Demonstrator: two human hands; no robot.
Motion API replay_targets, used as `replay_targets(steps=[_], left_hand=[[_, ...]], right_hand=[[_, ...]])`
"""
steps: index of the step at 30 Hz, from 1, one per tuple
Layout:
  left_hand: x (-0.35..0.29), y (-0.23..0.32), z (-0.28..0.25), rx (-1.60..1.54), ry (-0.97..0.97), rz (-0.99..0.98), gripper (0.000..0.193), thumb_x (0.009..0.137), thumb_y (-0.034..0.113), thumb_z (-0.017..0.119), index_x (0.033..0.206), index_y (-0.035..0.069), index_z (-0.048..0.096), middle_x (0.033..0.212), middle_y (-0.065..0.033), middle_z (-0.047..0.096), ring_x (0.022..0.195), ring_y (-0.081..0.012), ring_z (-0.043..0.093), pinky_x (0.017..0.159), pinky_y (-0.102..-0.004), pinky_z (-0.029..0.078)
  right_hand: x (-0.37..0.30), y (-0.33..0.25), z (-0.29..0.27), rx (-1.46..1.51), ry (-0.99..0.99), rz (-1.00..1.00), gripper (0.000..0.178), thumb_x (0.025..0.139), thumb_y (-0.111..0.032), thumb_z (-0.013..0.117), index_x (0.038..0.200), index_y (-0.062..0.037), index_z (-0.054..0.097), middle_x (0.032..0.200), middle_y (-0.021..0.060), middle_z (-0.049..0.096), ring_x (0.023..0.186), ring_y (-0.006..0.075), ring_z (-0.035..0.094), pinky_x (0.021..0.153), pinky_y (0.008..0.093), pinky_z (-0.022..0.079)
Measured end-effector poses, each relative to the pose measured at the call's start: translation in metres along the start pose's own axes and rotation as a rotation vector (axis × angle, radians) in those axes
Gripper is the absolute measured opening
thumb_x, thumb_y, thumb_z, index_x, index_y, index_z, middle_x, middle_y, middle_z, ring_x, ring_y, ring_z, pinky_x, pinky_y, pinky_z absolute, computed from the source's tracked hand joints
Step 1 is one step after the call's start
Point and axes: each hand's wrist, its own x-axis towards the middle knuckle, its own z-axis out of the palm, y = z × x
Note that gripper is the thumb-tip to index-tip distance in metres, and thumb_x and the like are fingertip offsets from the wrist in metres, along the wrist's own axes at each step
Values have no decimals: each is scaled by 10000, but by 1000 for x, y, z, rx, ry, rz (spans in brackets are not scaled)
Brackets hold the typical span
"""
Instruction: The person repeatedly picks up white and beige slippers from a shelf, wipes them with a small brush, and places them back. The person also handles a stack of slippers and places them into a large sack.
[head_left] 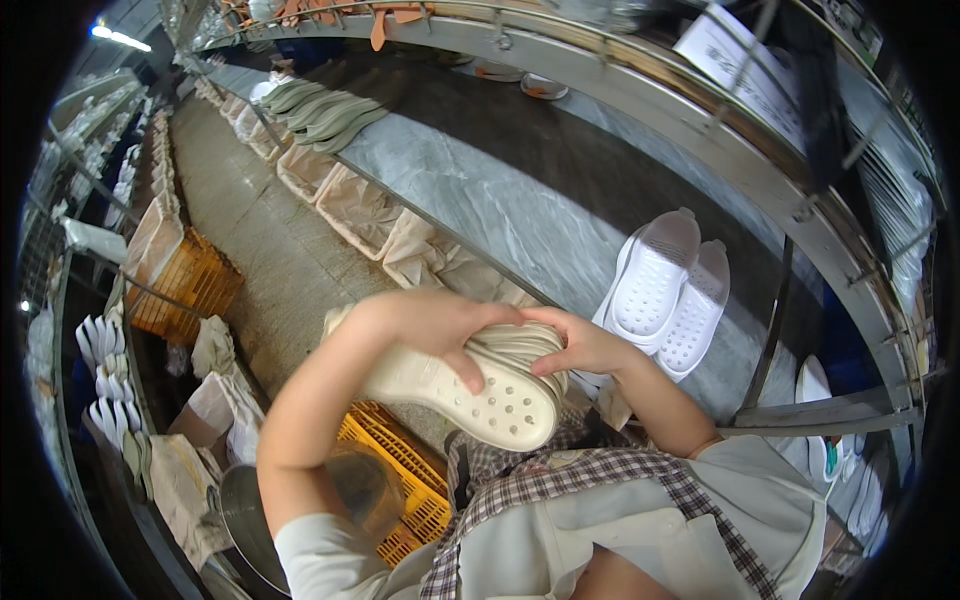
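Currently, both hands, left hand [425,325] and right hand [580,345], grip the cream clog [480,395] at frame centre, its long axis running left-right.

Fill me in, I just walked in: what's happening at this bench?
A person holds a cream perforated clog in both hands, left hand over its top, right hand at its far side, above their lap. Two white clogs lie on the grey conveyor table, and a row of greenish soles lies farther along. Yellow crates stand below.

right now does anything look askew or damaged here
Nothing stands out. Both hands, left hand and right hand, hold a cream clog sole-up; two white clogs lie neatly on the grey table.
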Motion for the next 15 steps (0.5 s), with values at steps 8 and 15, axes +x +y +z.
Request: replay_targets(steps=[8,15], left_hand=[[29,-84,-114,512,281,90,901,584,374,824,1325,67,413,1239,-185,529,1195,-355,469,968,-404,393],[-13,-144,-96,-838,1160,115,885,726,152,747,1422,26,215,1432,-247,269,1278,-373,364,1005,-447,381]], right_hand=[[75,20,39,618,663,-195,567,853,9,567,1368,30,330,1318,130,459,1169,195,495,975,325,432],[160,-10,72,32,1063,-503,810,762,-23,725,1418,1,252,1337,132,433,1216,206,447,1031,329,353]])
